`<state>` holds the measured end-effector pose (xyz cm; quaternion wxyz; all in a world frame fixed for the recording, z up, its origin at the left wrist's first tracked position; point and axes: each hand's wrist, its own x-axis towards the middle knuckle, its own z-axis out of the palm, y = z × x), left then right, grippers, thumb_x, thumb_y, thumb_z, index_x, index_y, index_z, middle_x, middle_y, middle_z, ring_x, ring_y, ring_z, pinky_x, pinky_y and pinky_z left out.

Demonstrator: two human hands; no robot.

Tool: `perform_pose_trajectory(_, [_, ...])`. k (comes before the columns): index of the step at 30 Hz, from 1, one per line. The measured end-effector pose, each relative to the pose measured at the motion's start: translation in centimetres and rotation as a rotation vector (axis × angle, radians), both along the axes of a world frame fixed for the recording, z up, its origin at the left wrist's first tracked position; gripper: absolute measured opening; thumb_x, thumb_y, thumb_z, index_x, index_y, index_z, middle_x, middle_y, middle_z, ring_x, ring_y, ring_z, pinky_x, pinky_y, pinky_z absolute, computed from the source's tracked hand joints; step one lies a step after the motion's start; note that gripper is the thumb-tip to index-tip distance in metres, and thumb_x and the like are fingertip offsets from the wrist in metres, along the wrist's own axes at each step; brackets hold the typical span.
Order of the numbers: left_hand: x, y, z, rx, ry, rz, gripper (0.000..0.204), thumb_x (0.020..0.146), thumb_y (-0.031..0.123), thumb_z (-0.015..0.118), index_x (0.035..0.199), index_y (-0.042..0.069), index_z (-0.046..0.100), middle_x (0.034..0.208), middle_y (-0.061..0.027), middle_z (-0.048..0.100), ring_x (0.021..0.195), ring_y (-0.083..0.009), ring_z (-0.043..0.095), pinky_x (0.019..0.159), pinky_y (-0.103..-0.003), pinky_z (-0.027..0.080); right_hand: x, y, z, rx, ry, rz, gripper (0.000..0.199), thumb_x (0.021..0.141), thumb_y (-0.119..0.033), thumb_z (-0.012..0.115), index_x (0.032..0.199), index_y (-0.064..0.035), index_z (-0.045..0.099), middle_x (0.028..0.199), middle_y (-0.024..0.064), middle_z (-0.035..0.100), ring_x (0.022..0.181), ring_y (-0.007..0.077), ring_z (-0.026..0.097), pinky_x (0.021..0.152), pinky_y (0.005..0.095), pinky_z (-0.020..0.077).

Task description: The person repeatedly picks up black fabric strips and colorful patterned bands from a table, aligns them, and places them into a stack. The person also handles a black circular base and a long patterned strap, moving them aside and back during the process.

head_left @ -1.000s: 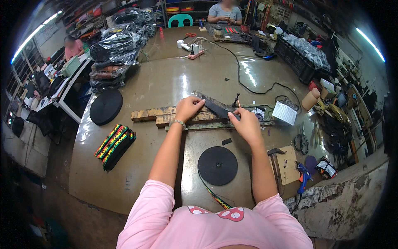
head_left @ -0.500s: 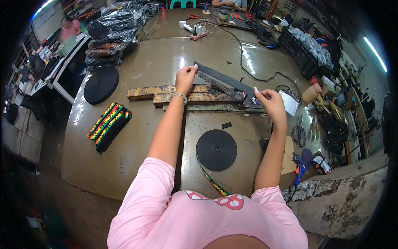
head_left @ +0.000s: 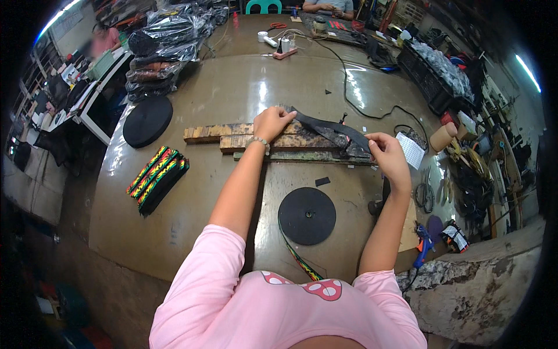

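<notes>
A black strap point(head_left: 324, 124) runs between my two hands, sagging a little in the middle. My left hand point(head_left: 272, 123) pinches its left end, above the stacked wooden bars point(head_left: 279, 142). The other end is pinched by my right hand point(head_left: 386, 152), over the right part of the bars. Beneath the strap, a dark metal piece point(head_left: 351, 145) lies on the wood, partly covered. Closer to me rests a roll of black webbing point(head_left: 307, 215), with a patterned green, yellow and red tail point(head_left: 302, 262) trailing toward my body. A small black scrap point(head_left: 322, 181) lies between roll and bars.
Folded patterned straps point(head_left: 157, 180) and another black roll point(head_left: 147, 121) lie at left. Plastic-wrapped goods point(head_left: 165, 49) stand behind them. Scissors point(head_left: 426, 192) and a blue glue gun point(head_left: 425, 244) are at right. A cable point(head_left: 349, 87) crosses the far table. Other people sit beyond.
Both hands have come lower and nearer the wooden bars with the strap. The strap, pulled straight before, is now slack and curved. The whole view has shifted slightly.
</notes>
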<state>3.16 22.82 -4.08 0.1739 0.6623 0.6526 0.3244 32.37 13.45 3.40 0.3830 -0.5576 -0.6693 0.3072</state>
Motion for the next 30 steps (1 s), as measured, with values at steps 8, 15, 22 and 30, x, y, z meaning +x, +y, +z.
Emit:
perform_pose_trajectory(8, [0.1,-0.1,0.0,-0.044,-0.007,0.032,0.048,0.078,0.056,0.057,0.078,0.01,0.071,0.069,-0.0124,0.065,0.069,-0.0296,0.063,0.064,-0.037,0.047,-1.3,0.9,-0.5,0.077,-0.061,-0.14,0.033,0.08,-0.031,0.065,0.086,0.0019,0.063,0.07,0.0102,0.062,0.065,0.0155,0.056,0.063,0.0295,0.0437])
perform_pose_trajectory(15, [0.1,0.3,0.0,-0.077,0.075,0.029,0.052,0.078,0.058,0.055,0.073,0.009,0.07,0.066,-0.0125,0.064,0.067,-0.0294,0.063,0.062,-0.036,0.046,0.2,2.7,-1.9,-0.017,0.082,-0.102,0.026,0.082,-0.024,0.065,0.083,0.0027,0.062,0.067,0.0061,0.062,0.06,0.0111,0.056,0.057,0.0262,0.0419])
perform_pose_trajectory(22, [0.2,0.3,-0.1,-0.069,0.089,0.031,0.055,0.08,0.058,0.052,0.07,0.007,0.069,0.064,-0.0116,0.063,0.067,-0.0295,0.062,0.062,-0.037,0.046,2.0,4.1,-2.2,-0.278,0.171,-0.096,0.025,0.079,-0.03,0.071,0.082,-0.0054,0.066,0.059,-0.0055,0.051,0.047,0.0017,0.039,0.042,0.0193,0.0243])
perform_pose_trajectory(30, [0.1,0.4,0.0,-0.092,0.097,0.032,0.054,0.079,0.058,0.052,0.071,0.007,0.069,0.066,-0.0128,0.064,0.069,-0.0303,0.063,0.064,-0.037,0.047,3.1,4.9,-5.0,-0.458,0.237,-0.1,0.026,0.075,-0.032,0.074,0.08,-0.0091,0.062,0.061,-0.0047,0.051,0.046,0.0035,0.039,0.041,0.0202,0.026])
